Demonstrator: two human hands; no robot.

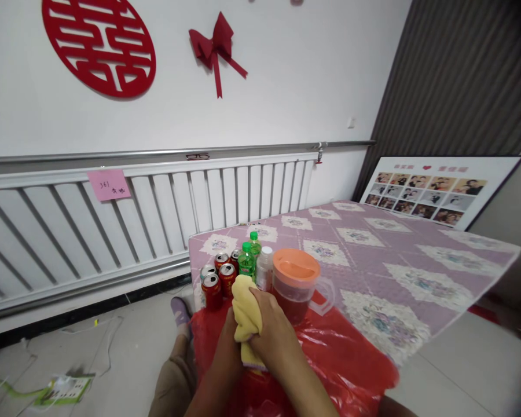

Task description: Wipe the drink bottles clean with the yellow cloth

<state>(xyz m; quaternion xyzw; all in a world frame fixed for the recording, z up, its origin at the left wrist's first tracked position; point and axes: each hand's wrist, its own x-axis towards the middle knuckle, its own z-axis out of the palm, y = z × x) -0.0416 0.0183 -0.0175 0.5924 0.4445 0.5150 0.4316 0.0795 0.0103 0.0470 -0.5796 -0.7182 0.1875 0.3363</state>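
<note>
A bunched yellow cloth (245,307) is between my two hands, close to the front of the table. My right hand (272,324) wraps round its right side with the fingers closed. On the other side, my left hand (231,333) is pressed against the cloth, its fingers mostly hidden behind it. Whether anything is inside the cloth cannot be seen. Just beyond my hands stand several opened drink cans (228,278), two green-capped bottles (246,265) and a white-capped bottle (264,269). To their right is a clear pitcher (292,298) with an orange lid and dark liquid.
Red plastic sheeting (347,353) lies under my arms. A patterned purple cloth (360,260) covers the table. Behind it are a white radiator (243,194) and, at right, a leaning photo board (438,188). On the floor at left lies a power strip (67,389) with cables.
</note>
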